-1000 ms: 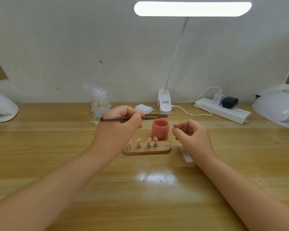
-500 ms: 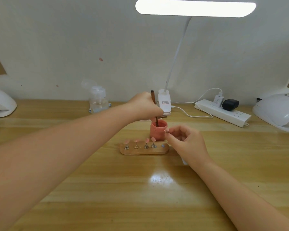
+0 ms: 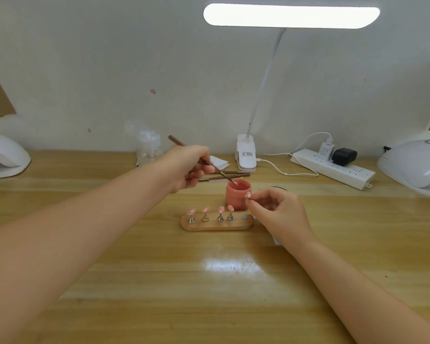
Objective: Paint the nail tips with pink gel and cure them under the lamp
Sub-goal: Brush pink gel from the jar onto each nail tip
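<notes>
An open pink gel jar (image 3: pixel 236 197) stands mid-table. My left hand (image 3: pixel 189 167) grips a thin brown brush (image 3: pixel 199 158) slanted down to the right, its tip at the jar's mouth. My right hand (image 3: pixel 274 209) pinches a small nail tip on a metal stand (image 3: pixel 248 196) just right of the jar. In front of the jar lies a wooden holder (image 3: pixel 217 224) carrying several pink nail tips (image 3: pixel 221 209) on metal stands, with one bare magnet spot at its right end.
White curing lamps sit at the far left (image 3: pixel 3 157) and far right (image 3: pixel 415 165). At the back stand a clear pump bottle (image 3: pixel 148 147), white pads (image 3: pixel 220 163), a clip desk lamp (image 3: pixel 245 155) and a power strip (image 3: pixel 333 168). Two spare brushes (image 3: pixel 224 176) lie behind the jar.
My left hand has tilted the brush from upright in the jar to slanted, tip at the jar's mouth. My right hand stays beside the jar with the nail tip.
</notes>
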`<state>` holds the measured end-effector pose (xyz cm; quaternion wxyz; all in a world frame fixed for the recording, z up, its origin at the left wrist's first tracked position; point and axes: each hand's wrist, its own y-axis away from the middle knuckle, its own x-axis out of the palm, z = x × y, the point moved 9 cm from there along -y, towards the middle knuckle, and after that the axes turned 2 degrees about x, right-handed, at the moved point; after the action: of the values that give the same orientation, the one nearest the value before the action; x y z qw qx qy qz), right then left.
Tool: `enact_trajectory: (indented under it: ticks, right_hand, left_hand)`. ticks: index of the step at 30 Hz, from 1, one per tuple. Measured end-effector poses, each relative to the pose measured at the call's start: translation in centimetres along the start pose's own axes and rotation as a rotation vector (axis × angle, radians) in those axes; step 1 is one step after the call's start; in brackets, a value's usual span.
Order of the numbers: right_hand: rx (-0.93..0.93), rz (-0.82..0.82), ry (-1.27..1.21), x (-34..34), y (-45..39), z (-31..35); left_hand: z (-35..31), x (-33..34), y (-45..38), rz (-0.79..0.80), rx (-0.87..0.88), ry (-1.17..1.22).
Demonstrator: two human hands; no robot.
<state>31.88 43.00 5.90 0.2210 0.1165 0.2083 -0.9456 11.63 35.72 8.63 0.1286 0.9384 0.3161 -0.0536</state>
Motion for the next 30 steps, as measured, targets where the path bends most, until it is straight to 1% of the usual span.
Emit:
enact_trajectory:
  ticks: [2,5,8,11,14,17,19,21,23,26,28,30]
  right_hand:
    - [-0.002,0.002,-0.001,0.0,0.0,0.1]
    - [-0.008,-0.002,-0.002,0.0,0.0,0.2]
    - [-0.019,0.000,-0.008,-0.1,0.1,0.2]
    - [-0.021,-0.001,-0.011,-0.1,0.1,0.2]
    - [-0.020,-0.004,-0.017,-0.1,0.0,0.1]
    - [-0.026,-0.014,0.000,-0.1,0.0,0.2]
    - [-0.054,-0.021,0.037,-0.2,0.1,0.5]
    - [-0.133,-0.036,0.119,-0.3,0.4,1.4]
    - [-0.227,-0.066,0.197,-0.3,0.7,2.7]
    - [-0.279,-0.103,0.175,-0.6,0.8,4.0]
    - [-0.276,-0.115,0.126,-0.7,0.8,4.5]
    - [-0.271,-0.117,0.093,-0.7,0.8,4.9]
  left_hand:
    - [1.0,-0.6,-0.1,-0.010,-0.042,0.022]
    - [1.7,-1.4,-0.1,-0.029,-0.059,0.097]
    - [1.9,-0.9,0.1,0.013,-0.060,0.245]
    - [2.7,0.0,0.4,0.038,-0.081,0.253]
    - [3.1,-1.0,0.4,-0.066,-0.058,0.248]
    - [3.0,-2.6,0.9,-0.166,0.006,0.313]
    - [2.8,-2.9,1.8,-0.183,0.085,0.387]
    - [2.1,-3.0,3.3,-0.177,0.226,0.408]
    - [1.4,-2.9,5.3,-0.157,0.411,0.332]
    - [0.9,-2.8,8.7,-0.170,0.659,0.221]
    - [0.7,-2.1,10.5,-0.150,0.763,0.145]
    - [0.6,-1.4,11.6,-0.105,0.814,0.071]
